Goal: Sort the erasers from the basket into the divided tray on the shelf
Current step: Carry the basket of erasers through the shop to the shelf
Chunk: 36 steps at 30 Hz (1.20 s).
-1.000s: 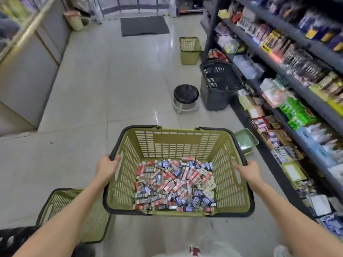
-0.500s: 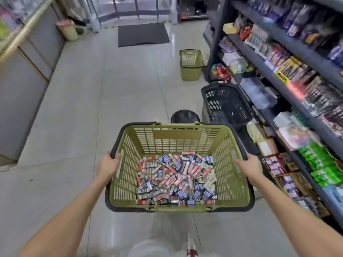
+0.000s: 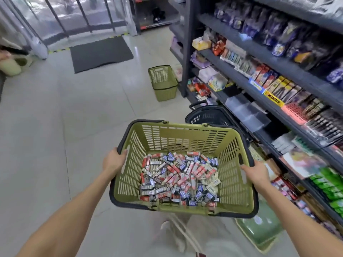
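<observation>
Aloft, an olive-green slotted plastic basket (image 3: 185, 138) is being gripped at its side rims, fingers of left hand (image 3: 114, 161) and right hand (image 3: 257, 172) curled over them; small wrapped erasers (image 3: 178, 177) are lying inside, the clear divided plastic tray (image 3: 246, 113) sitting ahead-right on the dark shelving (image 3: 297, 70), nearer the right hand.

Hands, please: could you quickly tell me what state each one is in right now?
Left hand: closed, gripping the green basket by its left rim.
Right hand: closed, gripping its right rim.
</observation>
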Each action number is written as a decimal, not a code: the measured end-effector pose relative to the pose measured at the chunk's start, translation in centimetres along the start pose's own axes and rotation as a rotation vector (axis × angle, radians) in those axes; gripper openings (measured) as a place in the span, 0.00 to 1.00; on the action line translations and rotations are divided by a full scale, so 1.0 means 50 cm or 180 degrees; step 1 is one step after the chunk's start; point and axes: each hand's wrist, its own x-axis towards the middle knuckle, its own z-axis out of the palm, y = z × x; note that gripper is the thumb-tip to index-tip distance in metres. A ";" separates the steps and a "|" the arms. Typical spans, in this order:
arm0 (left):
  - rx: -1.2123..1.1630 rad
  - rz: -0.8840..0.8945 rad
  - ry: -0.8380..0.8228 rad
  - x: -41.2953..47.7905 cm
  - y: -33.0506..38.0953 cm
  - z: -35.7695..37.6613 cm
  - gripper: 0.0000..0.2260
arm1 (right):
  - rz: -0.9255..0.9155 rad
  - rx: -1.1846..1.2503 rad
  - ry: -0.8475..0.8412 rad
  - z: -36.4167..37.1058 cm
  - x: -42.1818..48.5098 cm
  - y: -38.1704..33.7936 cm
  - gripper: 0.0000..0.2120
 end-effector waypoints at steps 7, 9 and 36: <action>0.0016 0.0380 -0.0171 0.287 0.248 0.043 0.14 | 0.0289 0.0290 0.0249 0.014 0.232 -0.101 0.05; 0.0013 0.0411 -0.0208 0.348 0.317 0.072 0.13 | 0.0317 0.0329 0.0296 0.008 0.308 -0.116 0.04; 0.0804 0.1455 -0.1562 0.778 1.015 0.481 0.15 | 0.1996 0.0906 0.1221 -0.037 0.692 -0.085 0.14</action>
